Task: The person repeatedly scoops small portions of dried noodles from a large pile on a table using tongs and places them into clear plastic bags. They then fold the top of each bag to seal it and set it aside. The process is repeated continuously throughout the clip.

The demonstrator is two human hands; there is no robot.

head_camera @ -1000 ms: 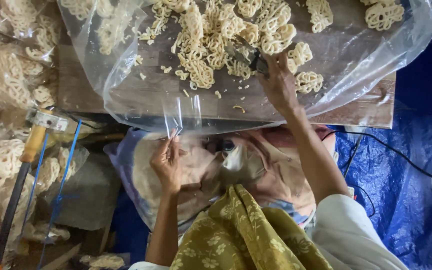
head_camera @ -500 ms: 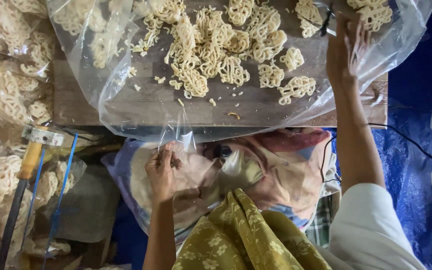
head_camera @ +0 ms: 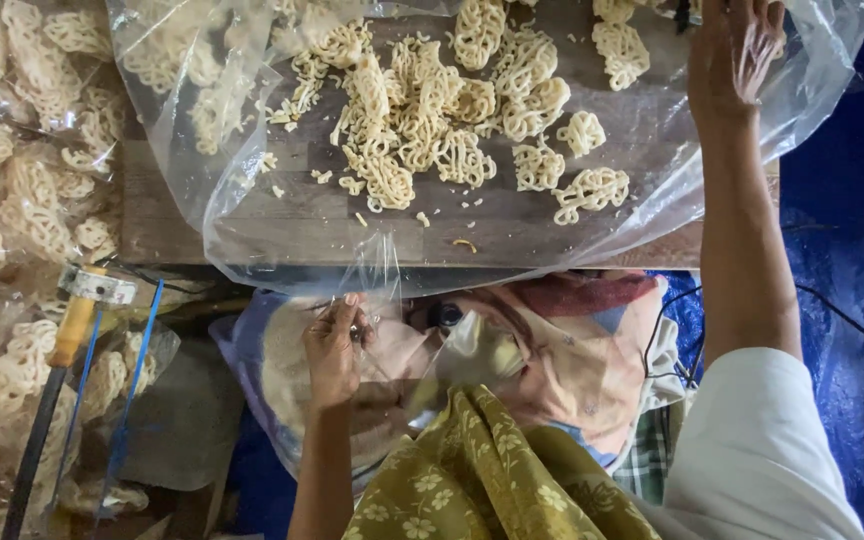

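The left hand (head_camera: 334,345) stays near the lap, its grip pinching the near edge of the clear plastic bag (head_camera: 372,275). The right hand (head_camera: 732,50) has reached farther, fingers closed on the bag's far edge beyond the crackers (head_camera: 432,130) on the desk (head_camera: 172,215).

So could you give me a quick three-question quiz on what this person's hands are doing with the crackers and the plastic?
1. True or false: the left hand pinches a small clear plastic bag.
2. Where is the right hand? A) on the knife handle B) stretched to the far edge of the big plastic sheet C) resting on the lap
3. Fill in: the lacy pale crackers lie loose on the sheet over a ____ board.

Key: 1 true. 2 B. 3 wooden.
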